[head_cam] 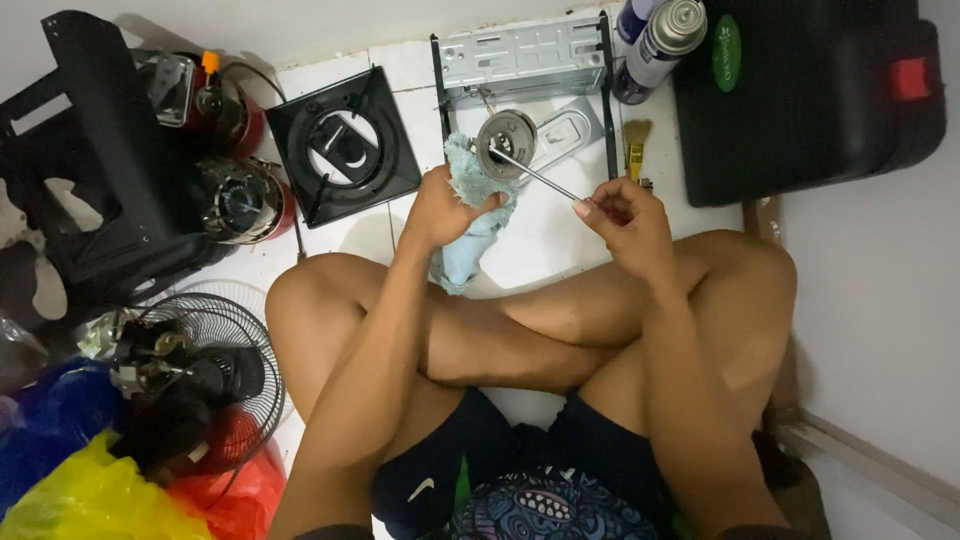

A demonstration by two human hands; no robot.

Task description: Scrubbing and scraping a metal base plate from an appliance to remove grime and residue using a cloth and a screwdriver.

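Light-blue cloth (470, 215) is gripped in left hand (440, 208), fingers closed around it, thumb on top. Thin metal rod (535, 174) is pinched between thumb and fingertips of right hand (625, 215); its far end is set at the round burner head (506, 135). Burner head is held against the cloth, above the white tiled floor (540, 240), just in front of the opened stove chassis (520, 55). Spray cans (655, 40) and black case (800, 90) are seen at the floor's far right; black burner plate (343, 145) far left.

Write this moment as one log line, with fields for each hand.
left hand: grips blue cloth | right hand: pinches thin metal rod | rod tip: at round burner part | posture: seated cross-legged on floor
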